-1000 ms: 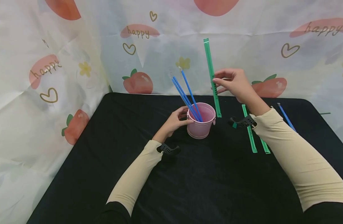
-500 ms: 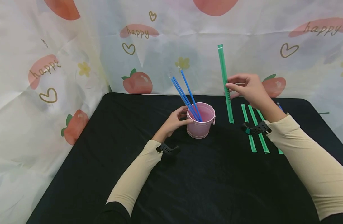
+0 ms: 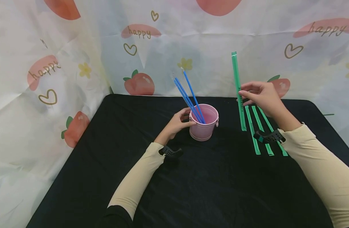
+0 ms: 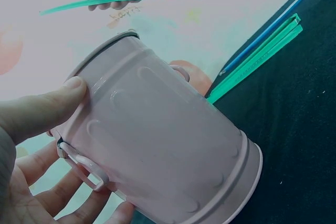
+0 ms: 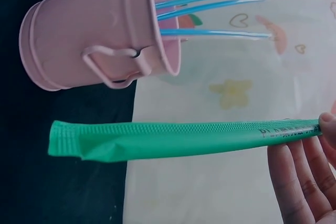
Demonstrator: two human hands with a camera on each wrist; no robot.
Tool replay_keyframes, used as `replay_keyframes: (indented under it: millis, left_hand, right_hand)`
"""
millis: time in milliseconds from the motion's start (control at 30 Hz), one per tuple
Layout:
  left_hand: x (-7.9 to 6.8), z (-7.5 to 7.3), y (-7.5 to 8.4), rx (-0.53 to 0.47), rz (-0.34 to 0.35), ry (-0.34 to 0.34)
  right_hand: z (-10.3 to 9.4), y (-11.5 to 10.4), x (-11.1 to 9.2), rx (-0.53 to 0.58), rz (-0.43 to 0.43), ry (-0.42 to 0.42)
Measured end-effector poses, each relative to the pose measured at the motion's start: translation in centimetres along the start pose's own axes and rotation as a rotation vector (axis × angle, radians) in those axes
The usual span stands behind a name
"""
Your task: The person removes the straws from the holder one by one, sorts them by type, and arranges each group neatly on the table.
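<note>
My left hand (image 3: 175, 125) grips the pink bucket (image 3: 201, 133) at its left side, thumb near the rim and fingers by the handle in the left wrist view. Three blue straws (image 3: 193, 95) in clear sleeves lean leftward out of the bucket. To the right, my right hand (image 3: 264, 96) pinches a green paper-wrapped straw (image 3: 242, 114) around its middle. This straw stands nearly upright above the table, apart from the bucket. Dark print shows on its wrapper in the right wrist view.
Several similar green straws (image 3: 253, 133) lie side by side below my right wrist, on the black tablecloth (image 3: 203, 183). A blue straw (image 4: 262, 33) lies beyond them, hidden in the head view. A patterned curtain (image 3: 220, 53) hangs behind the table.
My right hand has moved rightward and down with the green straw, away from the bucket and toward the lying green straws. My left hand and the bucket have stayed put.
</note>
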State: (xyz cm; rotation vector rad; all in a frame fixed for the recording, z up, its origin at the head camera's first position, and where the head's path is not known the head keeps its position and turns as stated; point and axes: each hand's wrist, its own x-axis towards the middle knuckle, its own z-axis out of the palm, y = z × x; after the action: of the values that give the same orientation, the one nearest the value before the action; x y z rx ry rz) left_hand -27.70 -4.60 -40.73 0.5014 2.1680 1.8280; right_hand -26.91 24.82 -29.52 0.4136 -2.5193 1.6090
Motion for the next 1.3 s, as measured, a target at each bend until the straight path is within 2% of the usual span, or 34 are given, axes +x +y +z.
replay_keyframes:
  millis: [333,567,1300]
  left_hand:
    - [-0.1,0.0,0.1,0.002,0.003,0.0]
    - [-0.1,0.0,0.1,0.007,-0.001,-0.002]
    - [-0.2,0.1,0.1,0.001,0.007,-0.001]
  right_hand:
    - [-1.0,1.8,-1.1,-0.03,-0.003,-0.012]
    - [-1.5,2.9,-1.8,-0.045,0.025,-0.002]
    - [-1.7,5.3,-3.2,-0.081,0.096,-0.013]
